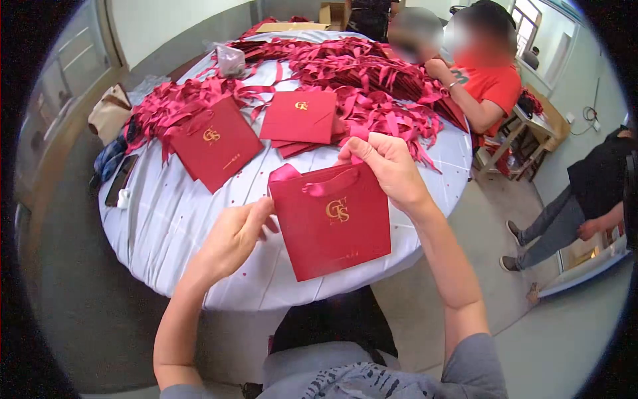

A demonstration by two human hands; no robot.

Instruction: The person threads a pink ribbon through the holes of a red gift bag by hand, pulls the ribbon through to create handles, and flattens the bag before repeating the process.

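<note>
A red paper bag (pixel 332 233) with gold lettering and a pink ribbon handle hangs upright before me, over the near edge of the white-covered table. My right hand (pixel 392 169) pinches pink ribbon (pixel 359 136) at the bag's top right corner. At its left edge is my left hand (pixel 239 233), fingers curled close to the bag's side; what its fingertips grip is hard to make out. Beyond the bag lies a small stack of red bags (pixel 299 118). More flat red bags (pixel 218 146) lie to the left, with loose pink ribbons around them.
Piles of ribboned bags (pixel 359 66) cover the far side of the round table (pixel 166 246). A phone (pixel 121 179) and a white earbud case (pixel 123 198) lie at the left edge. A person in red (pixel 488 93) sits at the right; another person (pixel 591 186) stands farther right.
</note>
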